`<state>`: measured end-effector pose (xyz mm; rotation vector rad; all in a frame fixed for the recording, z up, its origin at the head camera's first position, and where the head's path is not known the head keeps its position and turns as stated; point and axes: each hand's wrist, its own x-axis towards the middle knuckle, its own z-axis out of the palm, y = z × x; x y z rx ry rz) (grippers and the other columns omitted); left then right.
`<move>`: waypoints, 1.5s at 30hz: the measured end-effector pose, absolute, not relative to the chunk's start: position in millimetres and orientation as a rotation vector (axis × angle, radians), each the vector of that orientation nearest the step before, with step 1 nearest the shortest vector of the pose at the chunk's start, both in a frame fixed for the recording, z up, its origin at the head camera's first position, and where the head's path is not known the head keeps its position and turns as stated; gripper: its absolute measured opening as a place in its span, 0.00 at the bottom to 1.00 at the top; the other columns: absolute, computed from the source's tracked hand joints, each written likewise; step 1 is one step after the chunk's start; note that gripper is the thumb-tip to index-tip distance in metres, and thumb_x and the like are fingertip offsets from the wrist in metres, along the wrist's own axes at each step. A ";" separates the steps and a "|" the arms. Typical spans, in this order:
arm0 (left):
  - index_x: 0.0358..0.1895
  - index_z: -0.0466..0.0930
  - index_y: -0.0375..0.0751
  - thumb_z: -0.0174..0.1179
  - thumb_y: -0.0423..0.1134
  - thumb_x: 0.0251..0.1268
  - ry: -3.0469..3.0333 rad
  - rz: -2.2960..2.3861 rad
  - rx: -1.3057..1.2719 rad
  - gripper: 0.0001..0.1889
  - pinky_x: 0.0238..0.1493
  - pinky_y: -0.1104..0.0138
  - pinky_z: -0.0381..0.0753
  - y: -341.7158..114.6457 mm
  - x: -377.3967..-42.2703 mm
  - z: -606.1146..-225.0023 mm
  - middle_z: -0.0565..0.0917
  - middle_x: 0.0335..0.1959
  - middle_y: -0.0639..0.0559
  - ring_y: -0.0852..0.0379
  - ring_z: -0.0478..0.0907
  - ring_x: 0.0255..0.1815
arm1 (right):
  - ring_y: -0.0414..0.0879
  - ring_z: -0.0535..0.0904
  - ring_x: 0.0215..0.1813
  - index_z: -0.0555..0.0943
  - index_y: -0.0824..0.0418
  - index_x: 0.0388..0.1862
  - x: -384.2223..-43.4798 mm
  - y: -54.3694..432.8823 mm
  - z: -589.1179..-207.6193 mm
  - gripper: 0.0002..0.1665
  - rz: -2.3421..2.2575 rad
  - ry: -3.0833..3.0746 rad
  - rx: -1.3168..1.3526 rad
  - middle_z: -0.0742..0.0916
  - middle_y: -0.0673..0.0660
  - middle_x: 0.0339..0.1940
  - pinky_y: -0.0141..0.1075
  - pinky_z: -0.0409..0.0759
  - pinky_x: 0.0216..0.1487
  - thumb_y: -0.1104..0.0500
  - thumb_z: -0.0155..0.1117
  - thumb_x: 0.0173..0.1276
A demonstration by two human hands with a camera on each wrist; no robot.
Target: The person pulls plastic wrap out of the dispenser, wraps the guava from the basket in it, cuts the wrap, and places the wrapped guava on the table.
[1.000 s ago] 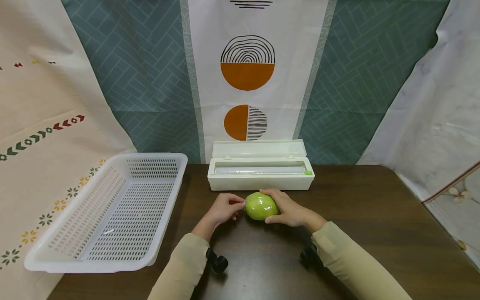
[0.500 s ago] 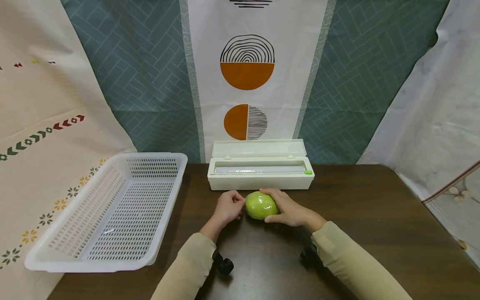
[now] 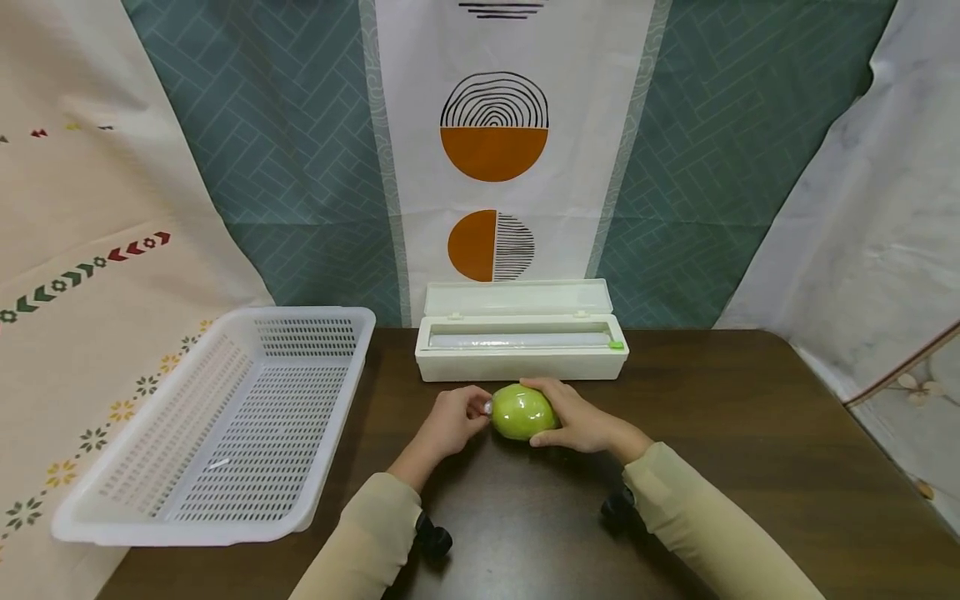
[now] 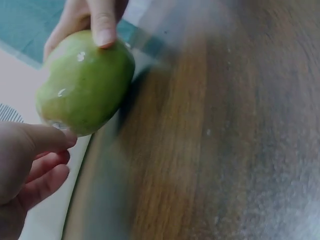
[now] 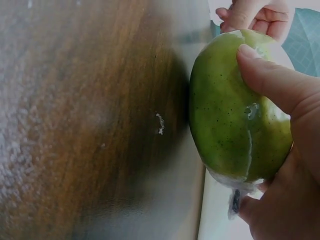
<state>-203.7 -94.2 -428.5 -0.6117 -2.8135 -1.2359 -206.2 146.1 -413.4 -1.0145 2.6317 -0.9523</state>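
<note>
A green mango [image 3: 522,412] wrapped in clear cling film lies on the dark table. My right hand [image 3: 585,418] grips it from the right, the thumb lying across its skin in the right wrist view. At its left end my left hand [image 3: 452,421] pinches a small twist of film [image 3: 488,407]. In the left wrist view, the left fingertips [image 4: 70,138] are right at the mango's gathered tip. The right wrist view shows another twisted film tail [image 5: 234,202] at the mango's opposite end, beside the right fingers.
Behind the mango stands a white cling film dispenser [image 3: 521,367], lid raised, with a roll [image 3: 517,340] inside and a green slider [image 3: 617,345]. A white perforated basket [image 3: 321,454] stands on the left. A tiny white scrap [image 5: 160,124] lies on the table [image 3: 720,433].
My left hand has shifted and turned slightly at the mango's left end, working the film there. The right hand and mango have stayed in place.
</note>
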 end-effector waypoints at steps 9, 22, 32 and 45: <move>0.39 0.85 0.37 0.63 0.32 0.59 -2.788 -0.805 -0.730 0.06 0.36 0.66 0.81 -92.3 -203.3 -423.7 0.85 0.35 0.47 0.55 0.81 0.36 | 0.59 0.62 0.64 0.56 0.58 0.72 -204.7 144.2 -412.8 0.49 -0.962 2.624 -1.001 0.67 0.61 0.66 0.57 0.65 0.60 0.51 0.71 0.57; 0.34 0.85 0.36 0.62 0.30 0.59 -2.764 -0.857 -0.788 0.03 0.39 0.64 0.81 -95.9 -208.2 -427.4 0.85 0.33 0.47 0.53 0.81 0.37 | 0.59 0.63 0.64 0.57 0.59 0.71 -204.9 143.2 -412.4 0.49 -0.945 2.640 -1.032 0.68 0.62 0.66 0.58 0.65 0.61 0.52 0.72 0.57; 0.34 0.85 0.39 0.62 0.32 0.60 -2.784 -1.020 -0.692 0.03 0.36 0.67 0.79 -96.6 -208.6 -433.4 0.84 0.32 0.50 0.58 0.79 0.34 | 0.59 0.62 0.65 0.57 0.59 0.71 -204.8 143.6 -413.1 0.49 -0.943 2.642 -1.031 0.68 0.61 0.66 0.58 0.64 0.61 0.51 0.72 0.56; 0.39 0.82 0.39 0.62 0.33 0.61 -2.774 -1.263 -0.547 0.05 0.36 0.67 0.79 -96.3 -206.8 -436.1 0.85 0.32 0.49 0.58 0.80 0.34 | 0.58 0.62 0.65 0.57 0.59 0.71 -205.1 142.7 -412.1 0.49 -0.951 2.640 -1.010 0.68 0.61 0.66 0.58 0.64 0.62 0.51 0.72 0.56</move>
